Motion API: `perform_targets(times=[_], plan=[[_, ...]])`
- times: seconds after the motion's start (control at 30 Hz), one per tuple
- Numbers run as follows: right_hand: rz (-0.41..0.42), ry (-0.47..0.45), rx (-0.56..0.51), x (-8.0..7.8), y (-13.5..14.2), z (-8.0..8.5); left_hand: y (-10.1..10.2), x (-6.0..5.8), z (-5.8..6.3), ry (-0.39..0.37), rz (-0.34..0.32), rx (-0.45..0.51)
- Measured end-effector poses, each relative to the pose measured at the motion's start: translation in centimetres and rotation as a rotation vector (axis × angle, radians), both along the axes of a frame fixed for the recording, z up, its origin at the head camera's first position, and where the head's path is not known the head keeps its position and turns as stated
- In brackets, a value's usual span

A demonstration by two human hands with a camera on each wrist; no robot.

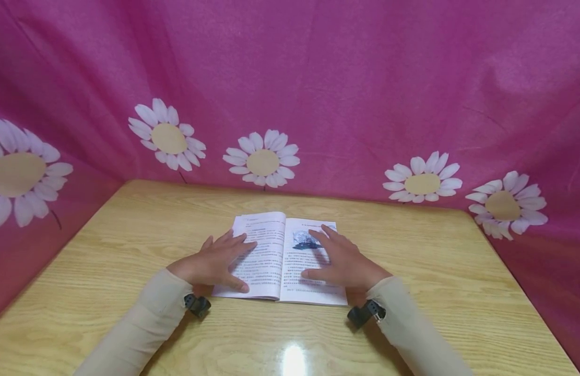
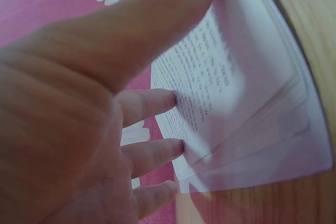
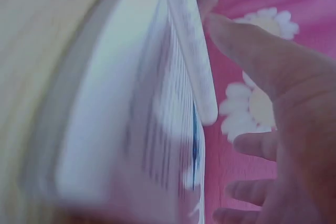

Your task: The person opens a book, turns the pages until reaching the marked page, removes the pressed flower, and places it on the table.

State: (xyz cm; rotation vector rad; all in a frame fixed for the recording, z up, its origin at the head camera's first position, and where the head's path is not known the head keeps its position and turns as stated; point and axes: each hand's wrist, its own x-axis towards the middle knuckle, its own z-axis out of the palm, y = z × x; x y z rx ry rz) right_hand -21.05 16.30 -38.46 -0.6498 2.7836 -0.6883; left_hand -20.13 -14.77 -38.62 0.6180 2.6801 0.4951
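On the wood-grain tabletop (image 1: 440, 256), an open printed paperback (image 1: 279, 261) lies beneath the left hand (image 1: 214, 262) and right hand (image 1: 347, 262), fingers spread apart, contact unclear; judged light, limp-paged and easily creased, best taken by its outer edges, just behind the fingertips.

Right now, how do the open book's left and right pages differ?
The left page shows only printed lines where visible; the right page has a picture above its lines. The left page bulges upward, while the right page lies flatter. Both are pale with dark print.
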Motion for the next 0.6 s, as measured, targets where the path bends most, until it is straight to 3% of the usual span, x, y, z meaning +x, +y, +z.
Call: perform_targets(times=[0.27, 0.6], plan=[[-0.034, -0.060, 0.056, -1.0, 2.0, -0.7, 0.0, 0.1, 0.0, -0.016, 0.011, -0.005], [-0.063, -0.101, 0.087, -1.2, 2.6, -1.1, 0.1, 0.3, 0.2, -0.016, 0.007, -0.011]])
